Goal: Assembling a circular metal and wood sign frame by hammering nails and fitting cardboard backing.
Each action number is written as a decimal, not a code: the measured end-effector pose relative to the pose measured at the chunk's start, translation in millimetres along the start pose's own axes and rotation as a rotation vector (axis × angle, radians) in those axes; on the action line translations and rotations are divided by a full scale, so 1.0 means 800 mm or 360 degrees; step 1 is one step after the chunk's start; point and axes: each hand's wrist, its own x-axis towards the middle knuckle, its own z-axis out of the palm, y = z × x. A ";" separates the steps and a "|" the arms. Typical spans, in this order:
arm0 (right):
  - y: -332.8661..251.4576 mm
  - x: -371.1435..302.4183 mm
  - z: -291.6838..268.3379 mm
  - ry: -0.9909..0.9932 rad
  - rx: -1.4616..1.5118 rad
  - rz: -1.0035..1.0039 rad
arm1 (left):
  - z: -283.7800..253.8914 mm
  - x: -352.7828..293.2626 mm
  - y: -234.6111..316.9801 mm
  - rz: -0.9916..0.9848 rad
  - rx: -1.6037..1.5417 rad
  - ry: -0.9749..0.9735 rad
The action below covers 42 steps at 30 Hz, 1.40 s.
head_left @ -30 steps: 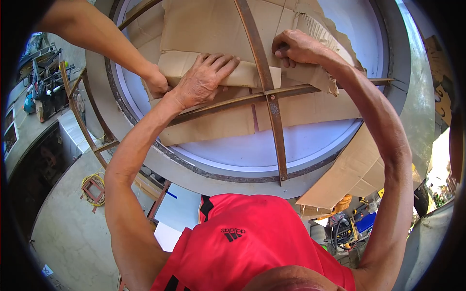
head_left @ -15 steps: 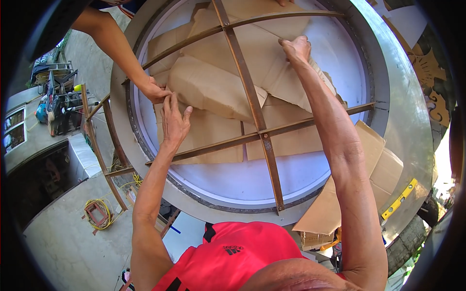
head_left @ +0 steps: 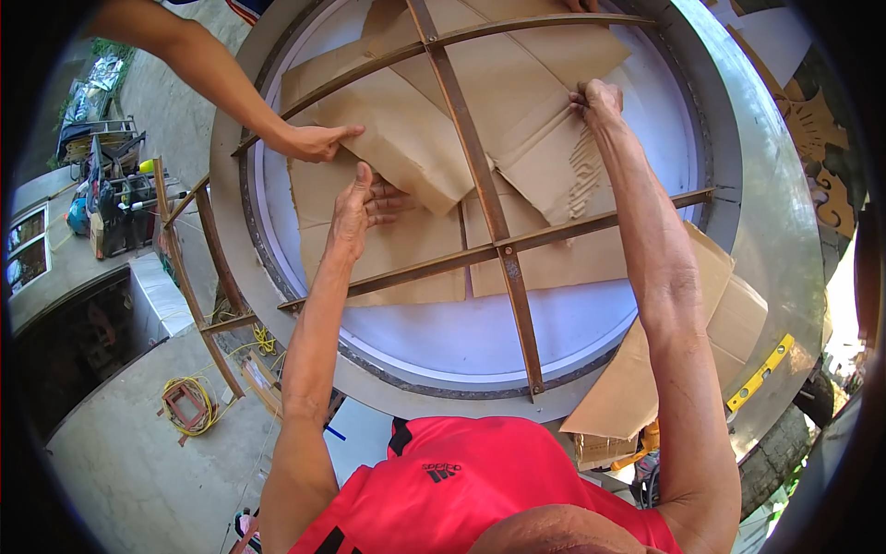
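Note:
Brown cardboard sheets point(head_left: 388, 263) lie inside a large round frame point(head_left: 726, 138), beneath crossing rusty metal bars point(head_left: 471, 157). My right hand point(head_left: 600, 100) is closed on the right edge of a cardboard sheet point(head_left: 540, 171) with a torn, corrugated side. Below the raised edge of a folded cardboard piece point(head_left: 411, 152), my left hand point(head_left: 360, 210) has its fingers apart; whether its fingertips touch the cardboard I cannot tell. Another person's hand point(head_left: 323, 141) grips that folded piece at its left end. Part of a further hand point(head_left: 581, 5) shows at the top edge.
More cardboard point(head_left: 637, 379) leans by the frame's lower right, near a yellow spirit level point(head_left: 760, 373). On the left stand a rusty metal frame point(head_left: 189, 268) and a coil of yellow cord point(head_left: 187, 406) on the concrete floor. Tools and gear point(head_left: 111, 198) are heaped farther left.
My right hand has moved right and slightly down with the cardboard edge. My left hand has shifted right, away from the other person's hand, which now holds the folded piece higher up.

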 end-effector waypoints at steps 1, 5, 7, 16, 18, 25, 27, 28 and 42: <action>0.005 -0.003 -0.002 0.0001 0.0125 0.0003 | 0.012 0.004 0.001 0.0065 -0.0438 -0.0142; 0.017 -0.017 -0.001 -0.0020 0.0355 -0.0090 | 0.024 0.042 0.003 0.0104 -0.0308 0.0217; 0.021 -0.022 -0.002 -0.0043 0.0403 -0.0119 | 0.013 0.059 -0.006 0.0274 -0.0108 0.0458; 0.032 -0.025 -0.028 -0.0258 0.0582 -0.0258 | -0.049 0.114 0.007 0.0598 0.0543 0.0726; 0.026 -0.013 -0.030 -0.0224 0.0720 -0.0061 | -0.053 0.120 0.012 0.0567 0.0803 0.0808; 0.033 0.000 -0.041 -0.0066 0.0640 0.0063 | -0.040 0.169 0.012 0.0804 0.1112 0.1330; 0.037 -0.003 -0.039 -0.0065 0.0889 0.0038 | -0.036 0.172 0.014 0.0968 0.1034 0.1400; 0.037 -0.003 -0.041 -0.0073 0.0897 0.0032 | -0.031 0.170 0.013 0.0978 0.0925 0.1436; 0.012 -0.015 -0.034 0.0008 0.0691 0.0104 | -0.018 0.161 -0.014 0.1020 0.1643 0.1227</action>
